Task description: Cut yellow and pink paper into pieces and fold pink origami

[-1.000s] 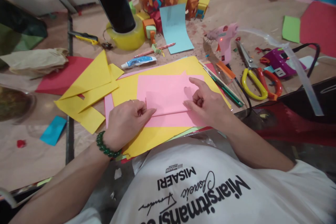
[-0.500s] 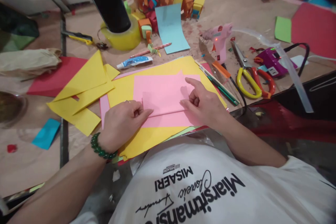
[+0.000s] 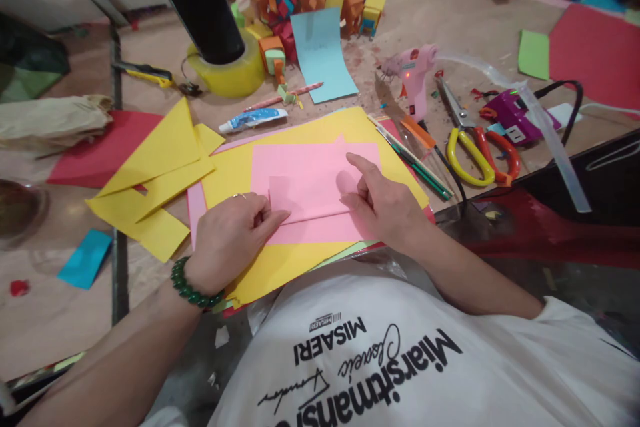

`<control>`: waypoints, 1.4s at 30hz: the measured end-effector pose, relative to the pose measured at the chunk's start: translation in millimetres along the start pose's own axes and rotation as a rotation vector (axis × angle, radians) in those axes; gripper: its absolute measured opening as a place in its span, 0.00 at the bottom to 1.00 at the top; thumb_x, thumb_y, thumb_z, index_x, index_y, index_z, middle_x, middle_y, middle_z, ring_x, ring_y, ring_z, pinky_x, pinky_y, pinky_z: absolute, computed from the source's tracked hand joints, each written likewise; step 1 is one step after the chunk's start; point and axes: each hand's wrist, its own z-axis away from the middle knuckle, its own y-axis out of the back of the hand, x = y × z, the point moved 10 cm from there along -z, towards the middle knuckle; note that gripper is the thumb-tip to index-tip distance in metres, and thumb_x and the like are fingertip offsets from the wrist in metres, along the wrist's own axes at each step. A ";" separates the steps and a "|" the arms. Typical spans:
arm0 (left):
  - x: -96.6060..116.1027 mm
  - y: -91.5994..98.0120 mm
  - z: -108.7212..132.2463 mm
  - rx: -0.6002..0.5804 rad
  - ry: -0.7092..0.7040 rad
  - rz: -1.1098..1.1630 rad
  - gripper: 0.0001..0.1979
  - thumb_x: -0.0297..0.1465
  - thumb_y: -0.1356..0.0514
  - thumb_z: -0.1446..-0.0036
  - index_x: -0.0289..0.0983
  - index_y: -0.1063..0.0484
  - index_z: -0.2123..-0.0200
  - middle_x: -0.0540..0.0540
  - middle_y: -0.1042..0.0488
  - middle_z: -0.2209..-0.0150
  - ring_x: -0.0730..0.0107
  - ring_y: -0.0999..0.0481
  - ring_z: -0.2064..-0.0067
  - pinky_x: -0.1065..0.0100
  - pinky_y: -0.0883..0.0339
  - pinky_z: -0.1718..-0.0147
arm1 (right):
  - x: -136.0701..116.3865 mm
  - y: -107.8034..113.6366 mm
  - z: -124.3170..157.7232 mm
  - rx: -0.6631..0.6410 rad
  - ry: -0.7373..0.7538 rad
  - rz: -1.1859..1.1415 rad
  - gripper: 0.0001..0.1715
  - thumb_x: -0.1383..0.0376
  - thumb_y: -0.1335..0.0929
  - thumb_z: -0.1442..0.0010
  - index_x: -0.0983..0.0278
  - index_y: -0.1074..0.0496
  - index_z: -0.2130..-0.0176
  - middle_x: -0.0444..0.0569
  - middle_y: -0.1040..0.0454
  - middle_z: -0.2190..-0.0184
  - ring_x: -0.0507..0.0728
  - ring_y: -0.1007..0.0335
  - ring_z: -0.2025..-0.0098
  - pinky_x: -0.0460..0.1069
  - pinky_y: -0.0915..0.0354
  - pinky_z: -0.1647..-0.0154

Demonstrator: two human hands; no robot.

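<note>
My left hand (image 3: pixel 231 232) and right hand (image 3: pixel 384 208) are resting apart on the folded pink paper (image 3: pixel 311 195) atop the yellow sheet (image 3: pixel 273 268), their grip unclear; I'm judging even thumb pressure keeps the near crease straight.

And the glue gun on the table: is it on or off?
Apparently on: a small red light glows on the pink glue gun.

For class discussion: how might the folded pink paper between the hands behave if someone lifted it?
The folded pink paper is probably light, as its layers look thin. It likely bends easily, since it already takes a crease. Lying flat, it seems unlikely to roll.
</note>
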 end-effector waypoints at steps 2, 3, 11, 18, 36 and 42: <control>0.5 0.1 0.3 0.004 -0.013 0.000 0.19 0.42 0.46 0.41 0.40 0.41 0.80 0.50 0.32 0.79 0.68 0.34 0.74 0.67 0.50 0.77 | -0.4 0.2 0.5 -0.006 -0.006 -0.003 0.30 0.64 0.39 0.37 0.67 0.46 0.37 0.50 0.24 0.67 0.54 0.36 0.76 0.48 0.40 0.74; 0.7 0.0 0.4 0.005 -0.019 -0.002 0.19 0.42 0.46 0.41 0.40 0.41 0.80 0.50 0.32 0.78 0.67 0.34 0.74 0.67 0.50 0.77 | -0.5 0.4 0.7 -0.006 -0.010 -0.004 0.30 0.64 0.39 0.37 0.67 0.46 0.37 0.50 0.24 0.66 0.54 0.36 0.76 0.48 0.40 0.74; 1.8 0.1 0.4 0.002 -0.018 -0.031 0.19 0.41 0.44 0.41 0.40 0.42 0.80 0.50 0.31 0.78 0.67 0.33 0.74 0.67 0.50 0.77 | 4.3 2.6 4.0 0.014 -0.035 -0.120 0.31 0.63 0.39 0.36 0.64 0.48 0.37 0.44 0.28 0.73 0.53 0.38 0.76 0.48 0.40 0.74; 3.0 0.4 -0.2 -0.007 -0.014 -0.027 0.19 0.40 0.44 0.41 0.39 0.42 0.80 0.50 0.32 0.78 0.67 0.33 0.74 0.67 0.50 0.77 | 12.7 6.0 2.0 0.046 -0.120 -0.315 0.33 0.61 0.34 0.40 0.64 0.46 0.38 0.39 0.32 0.75 0.51 0.40 0.77 0.47 0.40 0.73; 17.9 16.2 12.7 0.315 -0.275 -0.148 0.16 0.41 0.46 0.37 0.36 0.34 0.53 0.40 0.27 0.60 0.56 0.29 0.58 0.61 0.37 0.64 | -25.3 16.5 6.0 0.134 0.141 0.221 0.19 0.63 0.39 0.34 0.60 0.36 0.45 0.53 0.28 0.62 0.59 0.34 0.61 0.53 0.36 0.63; 53.2 -0.8 21.7 0.209 -0.681 -0.272 0.14 0.25 0.52 0.36 0.39 0.28 0.58 0.43 0.26 0.65 0.60 0.30 0.63 0.59 0.40 0.63 | -75.3 -10.6 16.6 -0.157 0.720 0.346 0.17 0.70 0.40 0.33 0.62 0.34 0.46 0.53 0.28 0.56 0.58 0.38 0.59 0.53 0.39 0.62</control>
